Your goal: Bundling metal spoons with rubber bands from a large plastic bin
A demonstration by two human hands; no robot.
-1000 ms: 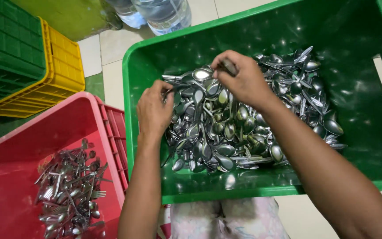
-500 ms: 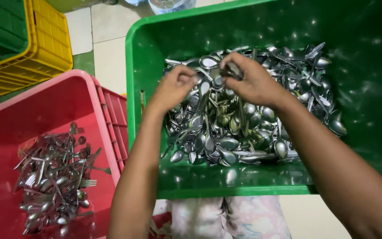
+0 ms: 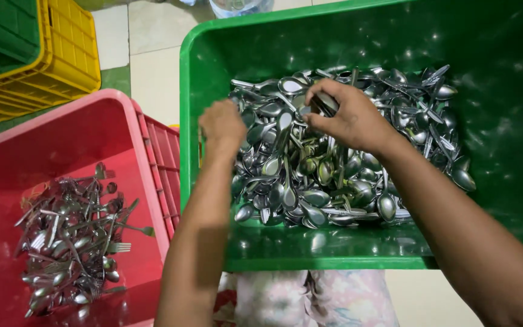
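Here right hand (image 3: 349, 118) apparently pinches spoon (image 3: 324, 102).

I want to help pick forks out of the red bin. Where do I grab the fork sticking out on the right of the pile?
Probably by its handle. The fork lies flat at the pile's right edge, tines pointing right toward the red bin's wall. Reach down from above and pinch the thin handle behind the tines, where it shows clear of the pile.

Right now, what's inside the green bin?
The green bin holds a pile of spoons. Both hands work in it: left hand, right hand. The pile hides whatever lies beneath.
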